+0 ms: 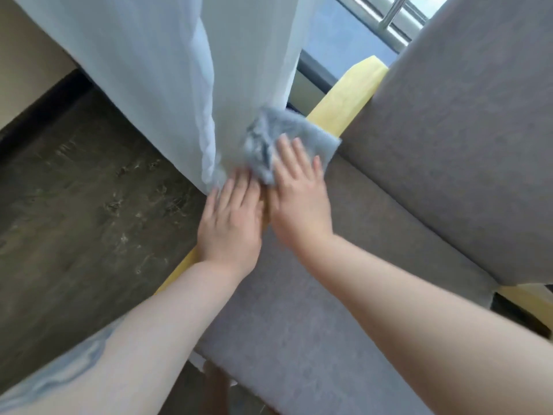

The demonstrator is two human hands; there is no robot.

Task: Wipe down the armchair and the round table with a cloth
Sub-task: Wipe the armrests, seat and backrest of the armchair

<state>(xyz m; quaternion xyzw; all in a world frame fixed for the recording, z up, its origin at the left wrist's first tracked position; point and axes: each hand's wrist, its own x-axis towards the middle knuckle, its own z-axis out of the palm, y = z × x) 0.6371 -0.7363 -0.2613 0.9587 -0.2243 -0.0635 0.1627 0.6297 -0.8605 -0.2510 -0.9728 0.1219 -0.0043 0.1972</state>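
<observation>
The armchair [449, 163] has grey fabric on its seat and backrest and a yellow wooden armrest [344, 106] along its left side. A crumpled grey-blue cloth [278, 139] lies on that armrest near the backrest. My right hand [299, 199] presses flat on the cloth's near edge, fingers spread. My left hand [230, 223] lies flat on the armrest just beside it, fingertips touching the cloth's lower corner. The round table is not in view.
A white sheer curtain [167, 79] hangs down against the armrest, right beside the cloth. Dark brown floor [83, 199] spreads to the left. A window frame with a metal rail [392, 16] runs behind the chair.
</observation>
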